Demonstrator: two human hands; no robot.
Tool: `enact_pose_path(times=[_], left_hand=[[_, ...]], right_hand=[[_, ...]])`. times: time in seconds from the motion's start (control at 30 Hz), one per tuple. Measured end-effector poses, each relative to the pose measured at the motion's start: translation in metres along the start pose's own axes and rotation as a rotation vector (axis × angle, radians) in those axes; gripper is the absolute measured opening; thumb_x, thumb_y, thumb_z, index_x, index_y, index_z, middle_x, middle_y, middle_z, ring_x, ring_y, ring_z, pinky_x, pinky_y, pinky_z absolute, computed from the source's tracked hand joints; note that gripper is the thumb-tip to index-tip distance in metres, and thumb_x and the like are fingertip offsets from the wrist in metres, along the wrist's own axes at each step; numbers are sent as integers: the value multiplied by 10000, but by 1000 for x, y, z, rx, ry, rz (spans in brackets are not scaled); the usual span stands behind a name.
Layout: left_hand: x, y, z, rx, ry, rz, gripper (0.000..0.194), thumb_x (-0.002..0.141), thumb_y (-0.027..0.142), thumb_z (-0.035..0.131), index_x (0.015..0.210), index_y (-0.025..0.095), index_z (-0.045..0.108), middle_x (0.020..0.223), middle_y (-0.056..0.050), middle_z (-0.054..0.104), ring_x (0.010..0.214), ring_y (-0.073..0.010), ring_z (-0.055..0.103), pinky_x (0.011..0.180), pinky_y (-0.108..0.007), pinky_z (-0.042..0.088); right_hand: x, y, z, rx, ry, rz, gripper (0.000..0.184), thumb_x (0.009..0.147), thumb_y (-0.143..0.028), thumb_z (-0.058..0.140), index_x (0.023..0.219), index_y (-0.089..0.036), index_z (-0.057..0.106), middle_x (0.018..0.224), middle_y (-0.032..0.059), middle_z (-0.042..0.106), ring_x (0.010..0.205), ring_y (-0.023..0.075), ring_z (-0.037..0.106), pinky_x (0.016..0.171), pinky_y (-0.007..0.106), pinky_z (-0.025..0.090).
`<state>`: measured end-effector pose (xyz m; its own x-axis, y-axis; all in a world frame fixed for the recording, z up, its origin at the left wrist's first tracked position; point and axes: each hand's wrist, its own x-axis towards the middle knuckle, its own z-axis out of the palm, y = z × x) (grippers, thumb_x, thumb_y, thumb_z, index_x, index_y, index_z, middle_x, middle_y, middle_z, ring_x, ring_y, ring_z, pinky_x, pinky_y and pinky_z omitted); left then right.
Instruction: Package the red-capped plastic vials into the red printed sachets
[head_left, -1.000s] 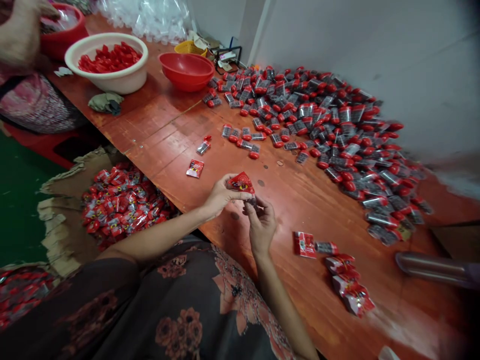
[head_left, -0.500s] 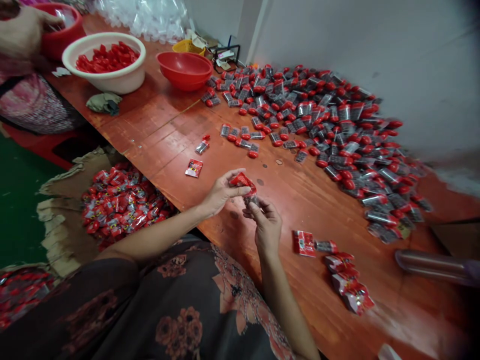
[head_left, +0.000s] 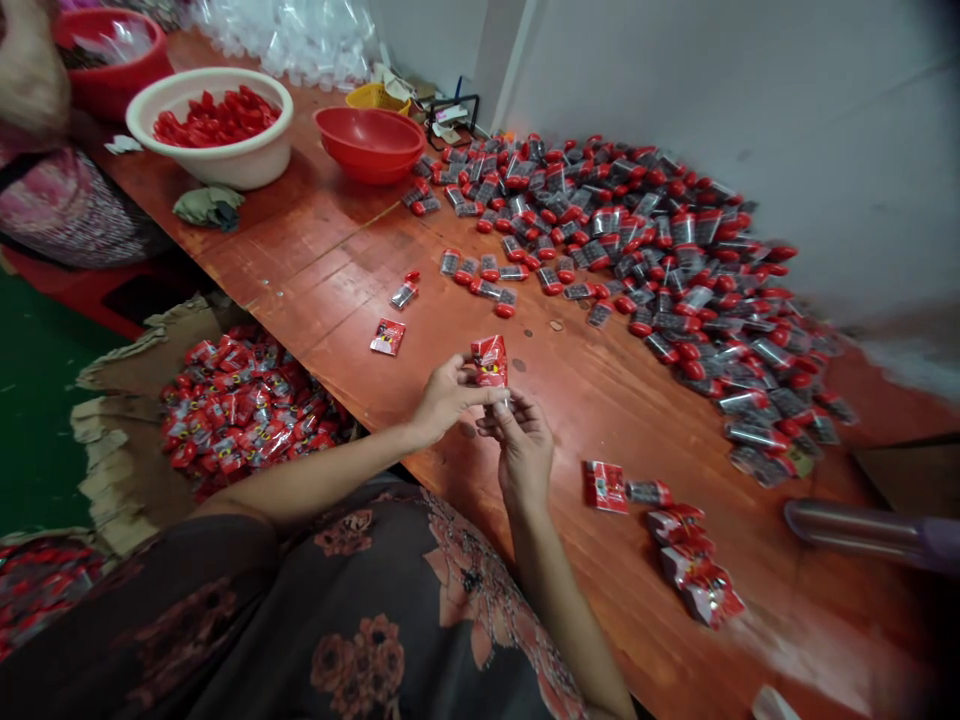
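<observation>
A small red printed packet (head_left: 490, 358) stands up between my two hands above the wooden table. My left hand (head_left: 442, 402) pinches it from the left, thumb across its lower part. From below, my right hand (head_left: 525, 450) has its thumb and fingers closed at the packet's bottom end. What lies between those right fingertips is mostly hidden. Left of my hands a flat red packet (head_left: 388, 337) lies on the table, with a small clear tube with a red cap (head_left: 403, 293) just beyond it. Another flat packet (head_left: 604, 487) and a dark-filled tube (head_left: 648, 492) lie to my right.
Red-capped tubes (head_left: 600, 220) form a large heap along the wall. Several puffy red packets (head_left: 694, 560) sit at the right. A white basin (head_left: 139, 115) of red caps and a red bowl (head_left: 367, 150) stand at the back left. Below the edge, a carton (head_left: 112, 440) holds packets. Another person's arm (head_left: 34, 80) shows.
The packet tilted and crumpled half a second ago, and now stands upright with its printed face showing. My right hand moved slightly away, then back. The other person's hand left the red basin.
</observation>
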<state>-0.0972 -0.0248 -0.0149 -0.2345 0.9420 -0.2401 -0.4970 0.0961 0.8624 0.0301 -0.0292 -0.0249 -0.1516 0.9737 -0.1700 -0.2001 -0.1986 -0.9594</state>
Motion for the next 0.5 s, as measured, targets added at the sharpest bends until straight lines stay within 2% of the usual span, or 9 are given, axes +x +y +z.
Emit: enact_pose_path(times=[0.17, 0.3, 0.4, 0.5], left_hand=[[-4, -2, -1, -86, -35, -34, 474, 568, 177, 843, 984, 158, 617, 867, -28, 714, 768, -136, 651, 786, -287, 484], [-9, -3, 2, -88, 10, -82, 444, 564, 176, 847, 957, 155, 641, 842, -25, 721, 740, -145, 657, 742, -281, 491], [-13, -4, 5, -110, 24, -139, 448, 532, 180, 868, 923, 125, 657, 832, -51, 729, 733, -154, 662, 718, -284, 492], [-13, -2, 7, -144, 20, -131, 465, 544, 229, 881, 942, 115, 671, 840, -61, 734, 737, -147, 664, 732, -287, 500]], right_hand=[[-1, 0, -1, -75, -17, -51, 475, 793, -345, 708, 1251, -272, 602, 939, 13, 643, 657, 119, 614, 614, 296, 555], [-3, 3, 0, -115, -36, -73, 488, 816, -334, 685, 1295, -308, 594, 998, 18, 647, 669, 113, 608, 637, 303, 554], [-2, 8, 1, -76, -38, -51, 500, 830, -353, 674, 1317, -294, 582, 970, 17, 658, 627, 109, 605, 626, 310, 558], [-2, 9, -1, -31, -39, -23, 510, 827, -368, 673, 1319, -269, 583, 903, 11, 668, 594, 112, 606, 600, 309, 558]])
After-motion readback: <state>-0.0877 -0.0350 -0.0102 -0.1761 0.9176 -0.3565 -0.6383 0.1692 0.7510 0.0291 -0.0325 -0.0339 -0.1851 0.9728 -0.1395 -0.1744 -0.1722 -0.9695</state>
